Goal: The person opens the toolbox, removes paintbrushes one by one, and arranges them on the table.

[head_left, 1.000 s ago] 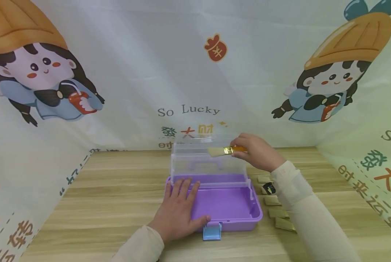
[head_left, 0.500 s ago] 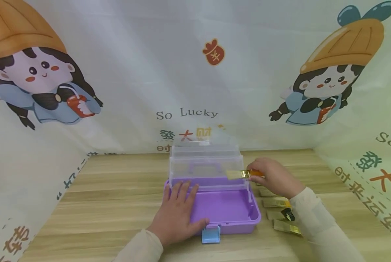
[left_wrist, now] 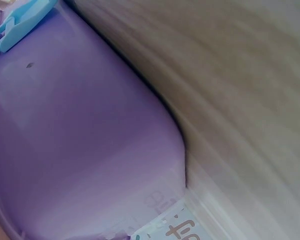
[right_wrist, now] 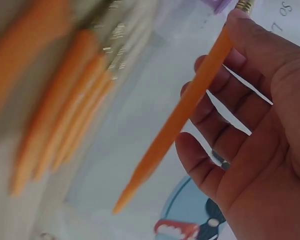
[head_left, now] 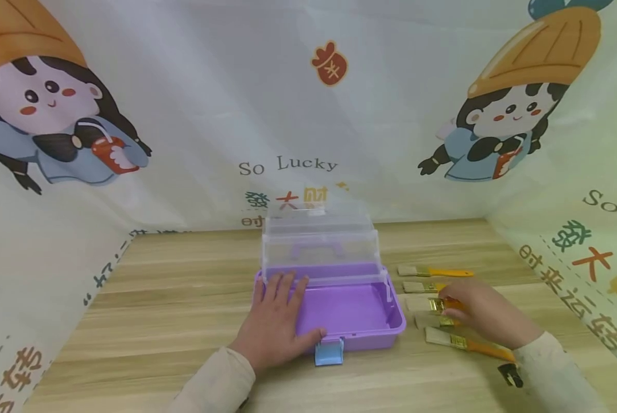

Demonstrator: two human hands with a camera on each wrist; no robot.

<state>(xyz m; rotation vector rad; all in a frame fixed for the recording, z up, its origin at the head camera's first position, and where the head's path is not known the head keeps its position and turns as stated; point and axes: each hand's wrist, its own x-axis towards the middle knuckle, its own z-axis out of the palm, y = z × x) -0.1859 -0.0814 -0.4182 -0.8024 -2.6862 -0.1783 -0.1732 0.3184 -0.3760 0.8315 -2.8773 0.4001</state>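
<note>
In the head view my right hand (head_left: 476, 310) pinches a flat paintbrush (head_left: 436, 305) just behind its gold ferrule, low over a row of similar brushes. Thumb and fingers hold its orange handle (right_wrist: 177, 117) in the right wrist view, the tail end sticking out free. My left hand (head_left: 274, 330) rests with spread fingers over the left side of a purple plastic box (head_left: 400, 328). The box's clear lid (head_left: 321, 252) stands raised at the back, and a light-blue latch (head_left: 329, 352) hangs at the front. The left wrist view shows the box's purple wall (left_wrist: 90, 120).
Several paintbrushes lie side by side right of the box, among them a far one (head_left: 450, 272) and a near one (head_left: 468, 344). A wooden tabletop (head_left: 158, 321) bears everything. Behind it hangs a white printed cloth (head_left: 225, 103).
My right hand has brought the paintbrush down and to the right, from in front of the raised lid to the row of brushes. The left hand stays on the box.
</note>
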